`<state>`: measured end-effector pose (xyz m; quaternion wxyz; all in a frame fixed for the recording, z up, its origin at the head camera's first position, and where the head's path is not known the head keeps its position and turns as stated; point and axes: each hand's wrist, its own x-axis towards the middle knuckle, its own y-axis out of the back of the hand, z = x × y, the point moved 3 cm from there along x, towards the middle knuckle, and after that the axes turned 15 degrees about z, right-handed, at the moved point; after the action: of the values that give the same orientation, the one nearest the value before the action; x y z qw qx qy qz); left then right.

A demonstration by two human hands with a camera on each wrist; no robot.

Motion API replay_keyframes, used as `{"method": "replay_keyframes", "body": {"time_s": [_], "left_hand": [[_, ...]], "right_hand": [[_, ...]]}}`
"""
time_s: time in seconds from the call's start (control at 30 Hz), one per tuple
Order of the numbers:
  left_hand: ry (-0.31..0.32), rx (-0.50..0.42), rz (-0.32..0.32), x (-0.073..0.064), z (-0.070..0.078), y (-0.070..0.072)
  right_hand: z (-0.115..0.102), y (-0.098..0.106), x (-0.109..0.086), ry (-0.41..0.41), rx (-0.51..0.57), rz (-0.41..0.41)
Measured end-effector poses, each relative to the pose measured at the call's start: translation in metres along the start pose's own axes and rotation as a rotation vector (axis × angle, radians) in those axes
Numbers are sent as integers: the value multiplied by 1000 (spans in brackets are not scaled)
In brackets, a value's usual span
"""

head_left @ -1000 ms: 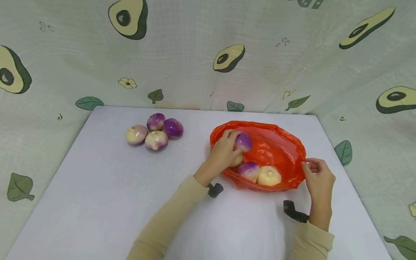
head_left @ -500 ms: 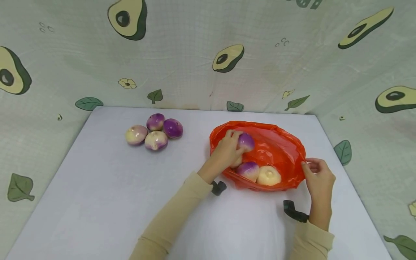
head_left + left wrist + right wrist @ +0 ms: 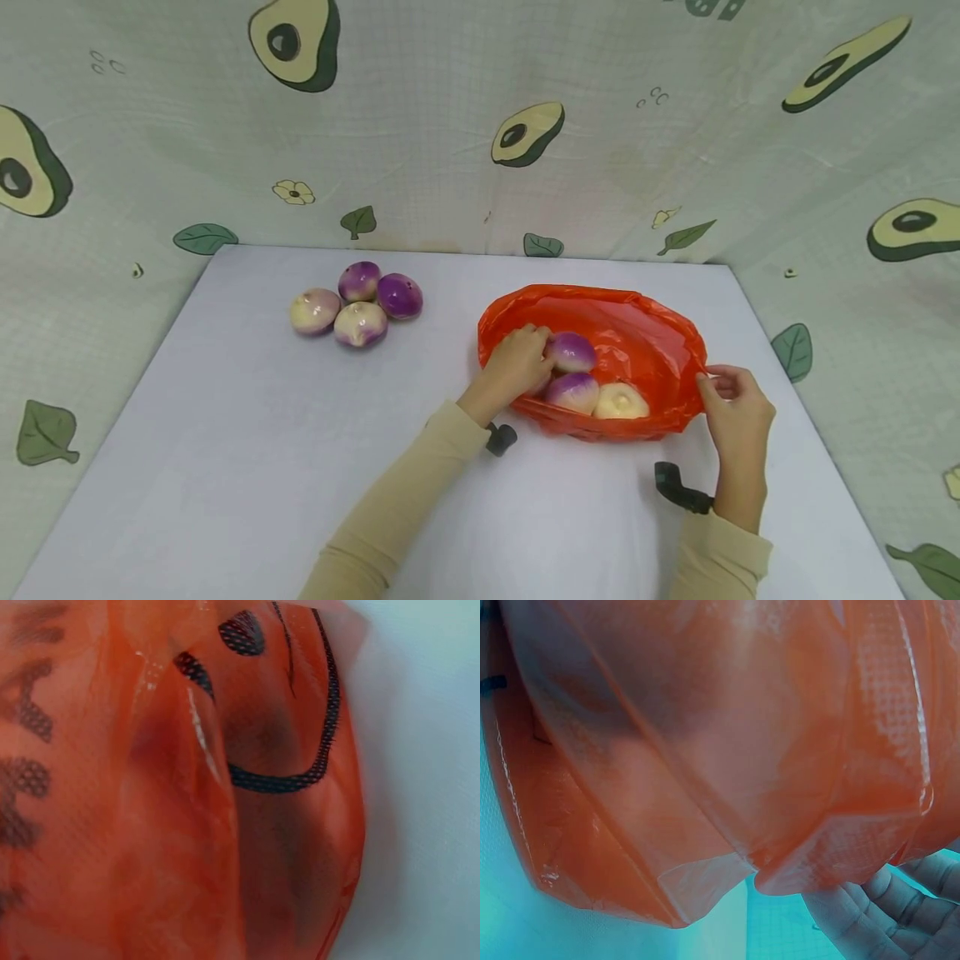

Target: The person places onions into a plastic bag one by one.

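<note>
In the head view my left hand (image 3: 516, 365) is inside the red plastic bag (image 3: 592, 292), its curled fingers holding the left side of a purple turnip (image 3: 572, 352). Close below lie a purple-and-white turnip (image 3: 573, 392) and a cream one (image 3: 621, 402); another is mostly hidden behind the hand. My right hand (image 3: 738, 412) pinches the bag's right rim between thumb and fingers. The right wrist view shows this hand's fingers (image 3: 892, 907) at the bag's edge. The left wrist view holds only the bag's printed outer side (image 3: 300, 840), and the left hand is hidden there.
Several more turnips (image 3: 362, 323) sit in a cluster at the back left of the white table (image 3: 262, 467). Behind the table hangs a cloth (image 3: 435, 150) printed with avocados. Each wrist carries a small black device (image 3: 678, 490).
My left hand has moved down deeper into the bag, with the purple turnip sinking close above the others. The bag's left rim shifted slightly outward. The right hand stayed in place.
</note>
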<state>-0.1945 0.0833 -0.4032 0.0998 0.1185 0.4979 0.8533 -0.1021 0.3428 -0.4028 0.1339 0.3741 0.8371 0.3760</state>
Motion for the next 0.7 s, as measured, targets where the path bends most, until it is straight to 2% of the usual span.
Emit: {"method": "replay_keyframes", "body": {"time_s": [0.4, 0.7], "left_hand": [[-33, 9, 34, -3, 3, 7], [-73, -50, 88, -15, 6, 19]], "right_hand": [[-1, 1, 0, 2, -1, 0], [-1, 0, 0, 4, 3, -4]]}}
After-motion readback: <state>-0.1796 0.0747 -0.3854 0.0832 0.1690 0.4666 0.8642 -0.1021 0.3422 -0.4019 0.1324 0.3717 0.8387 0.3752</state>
